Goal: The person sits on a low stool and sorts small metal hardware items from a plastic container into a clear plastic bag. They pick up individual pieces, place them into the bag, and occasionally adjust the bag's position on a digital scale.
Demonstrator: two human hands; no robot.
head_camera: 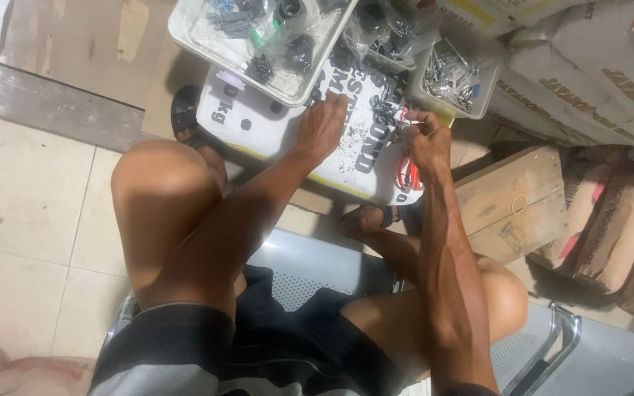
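Open white printed sack surface (273,121) just left of the left hand's (322,126) fingers, bare enough to pass over. Ahead of those fingertips, blocked by the white plastic tray of dark parts (258,44); beyond the right hand's (428,143) fingers, by the clear tub of metal pieces (453,77). Between both sets of fingers, cluttered with small dark loose parts (383,114); right of them, hemmed by the wooden block (511,198).

Left hand (322,126) flat on white sack (258,117), right hand (428,141) pinching small metal part
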